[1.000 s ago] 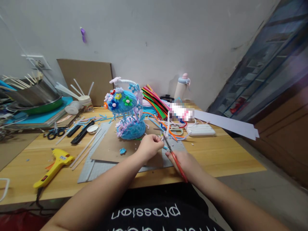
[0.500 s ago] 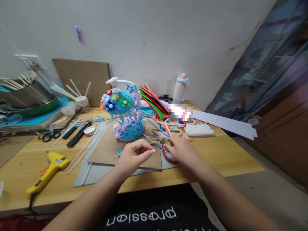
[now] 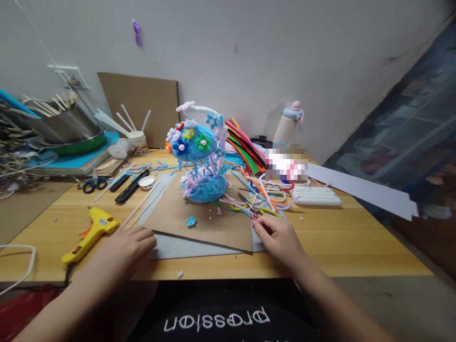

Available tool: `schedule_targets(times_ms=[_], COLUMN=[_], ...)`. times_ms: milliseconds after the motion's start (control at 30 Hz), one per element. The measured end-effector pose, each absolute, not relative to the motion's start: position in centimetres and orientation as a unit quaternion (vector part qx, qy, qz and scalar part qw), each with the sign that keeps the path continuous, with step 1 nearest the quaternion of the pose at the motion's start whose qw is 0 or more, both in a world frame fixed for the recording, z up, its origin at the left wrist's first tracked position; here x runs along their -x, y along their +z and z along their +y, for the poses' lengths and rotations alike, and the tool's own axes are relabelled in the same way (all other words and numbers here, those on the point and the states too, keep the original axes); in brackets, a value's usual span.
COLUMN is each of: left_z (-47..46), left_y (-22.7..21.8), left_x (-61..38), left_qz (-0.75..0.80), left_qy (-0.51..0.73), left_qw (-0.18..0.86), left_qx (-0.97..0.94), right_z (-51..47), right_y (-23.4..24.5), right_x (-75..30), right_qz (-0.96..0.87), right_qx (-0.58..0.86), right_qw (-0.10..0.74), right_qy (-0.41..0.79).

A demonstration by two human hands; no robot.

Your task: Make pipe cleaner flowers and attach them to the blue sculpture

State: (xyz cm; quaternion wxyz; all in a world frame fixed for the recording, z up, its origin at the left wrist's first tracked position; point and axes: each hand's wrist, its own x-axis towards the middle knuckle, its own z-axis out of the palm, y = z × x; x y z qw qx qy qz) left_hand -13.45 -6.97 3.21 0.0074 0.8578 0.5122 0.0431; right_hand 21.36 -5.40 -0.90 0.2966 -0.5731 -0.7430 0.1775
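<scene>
My left hand (image 3: pixel 132 248) lies palm down at the left edge of the grey mat (image 3: pixel 178 247), fingers loosely stretched and nothing seen in them. Thumb and fingers of my right hand (image 3: pixel 280 237) are pinched by the right corner of the cardboard (image 3: pixel 221 232). A bit of red shows at those fingertips, but what they grip is mostly hidden. Just beyond them lie metal-bladed scissors (image 3: pixel 246 201) among loose pipe cleaners (image 3: pixel 272 198). On the cardboard stands a blue fuzzy model (image 3: pixel 203 187) with a flowered dome. A small blue flower (image 3: pixel 191 222) lies in front of it.
A yellow glue gun (image 3: pixel 93 232) lies left of my left hand. Behind it are black-handled scissors (image 3: pixel 95 183) and a white lid (image 3: pixel 146 183). Bundled pipe cleaners (image 3: pixel 245 147), a bottle (image 3: pixel 288 124) and a white case (image 3: pixel 316 196) are at the right.
My left hand has moved left and down from in front of the model to the mat's edge. The right hand stays near the scissors; the red loop beside it no longer shows. The view has shifted.
</scene>
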Motion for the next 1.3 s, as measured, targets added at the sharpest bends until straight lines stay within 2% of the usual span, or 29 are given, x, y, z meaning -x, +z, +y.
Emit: schedule_targets(times_ms=[100, 233, 333, 500, 700, 833, 1300], left_z=[-6.9, -6.5, -6.2, -6.2, -6.9, -7.0, -6.8], left_y=[4.0, 3.8, 2.9, 1.0, -0.9, -1.6, -2.1], left_x=[11.8, 10.1, 10.3, 11.7, 13.8, 14.5, 13.5], left_qz=[0.461, 0.428, 0.429, 0.465, 0.517, 0.513, 0.535], left_qy=[-0.098, -0.151, -0.134, -0.089, 0.062, 0.111, 0.058], left_qw=[-0.002, -0.030, -0.034, 0.015, 0.064, 0.065, -0.011], left_qx=[-0.882, -0.891, -0.893, -0.881, -0.851, -0.849, -0.843], right_z=[-5.6, -5.8, -6.0, -6.0, -6.1, -6.1, -6.1], right_y=[-1.0, -1.1, -1.3, -2.2, -2.6, -2.5, -2.9], right_x=[-21.2, -21.3, -21.5, -22.0, -22.2, -22.1, -21.9], right_qz=[-0.743, -0.747, -0.748, -0.747, -0.748, -0.751, -0.755], right_qx=[0.571, 0.561, 0.556, 0.552, 0.549, 0.545, 0.542], right_qw=[0.299, 0.305, 0.313, 0.323, 0.324, 0.323, 0.319], right_qy=[0.180, 0.184, 0.184, 0.180, 0.183, 0.186, 0.186])
